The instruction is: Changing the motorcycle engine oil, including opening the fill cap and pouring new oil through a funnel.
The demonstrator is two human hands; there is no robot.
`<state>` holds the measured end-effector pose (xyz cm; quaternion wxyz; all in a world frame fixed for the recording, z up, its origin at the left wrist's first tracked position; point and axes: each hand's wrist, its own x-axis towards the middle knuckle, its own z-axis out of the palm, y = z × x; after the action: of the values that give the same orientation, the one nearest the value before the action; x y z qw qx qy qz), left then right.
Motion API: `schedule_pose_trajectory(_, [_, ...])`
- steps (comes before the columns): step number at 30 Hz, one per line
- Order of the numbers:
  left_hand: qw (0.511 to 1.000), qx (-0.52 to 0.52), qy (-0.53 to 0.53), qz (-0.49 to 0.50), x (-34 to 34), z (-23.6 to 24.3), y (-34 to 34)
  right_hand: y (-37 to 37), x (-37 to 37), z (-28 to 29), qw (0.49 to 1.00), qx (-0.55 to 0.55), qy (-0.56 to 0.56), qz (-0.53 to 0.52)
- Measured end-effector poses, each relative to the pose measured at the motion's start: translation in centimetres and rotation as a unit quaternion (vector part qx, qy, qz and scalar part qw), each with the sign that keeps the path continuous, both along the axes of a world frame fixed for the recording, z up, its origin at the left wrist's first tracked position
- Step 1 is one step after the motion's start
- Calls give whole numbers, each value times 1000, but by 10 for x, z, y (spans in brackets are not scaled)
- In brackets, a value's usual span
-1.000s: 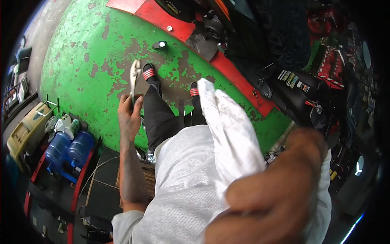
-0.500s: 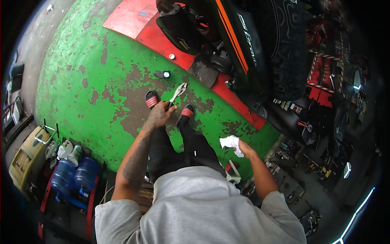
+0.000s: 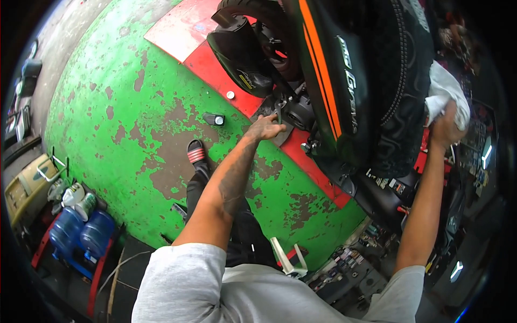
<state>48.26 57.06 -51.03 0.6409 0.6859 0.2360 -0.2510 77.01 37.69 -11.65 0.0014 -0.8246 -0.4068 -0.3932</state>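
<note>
A black motor scooter [image 3: 316,81] with orange stripes stands on a red platform [image 3: 212,75]. My left hand [image 3: 264,128] is closed round a pair of pliers [image 3: 279,114], mostly hidden by the fingers. The jaws are beside the scooter's dark engine casing [image 3: 299,110]; I cannot tell whether they touch it. On the far side of the black seat [image 3: 404,91], my right hand [image 3: 446,129] grips a bunched white cloth [image 3: 452,89], which lies against the seat's edge.
A small dark bottle [image 3: 214,119] stands on the green floor [image 3: 124,129], and a round white cap [image 3: 230,95] lies on the red platform. Blue water jugs [image 3: 65,230] sit at lower left. Near my legs is a white plastic frame [image 3: 285,255]; tools and parts [image 3: 350,258] lie at lower right.
I have moved closer to the scooter. My left hand has brought the pliers forward and right to the engine. My right hand has carried the cloth up and right to the seat.
</note>
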Motion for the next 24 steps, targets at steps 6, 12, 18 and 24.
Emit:
schedule_pose_trajectory(6, [997, -35, 57, 24, 31, -33, -10, 40, -1, -47, 909, 304, 263, 113])
schedule_pose_trajectory(12, [952, 158, 15, -260, 43, -74, 5, 47, 1, -56, 940, 219, 238, 112])
schedule_pose_trajectory(18, [982, 146, -23, -115, 54, -49, -29, 28, 7, -54, 935, 227, 251, 102])
schedule_pose_trajectory(24, [974, 221, 0, -58, -25, -96, 18, 69, -10, -74, 908, 277, 283, 136])
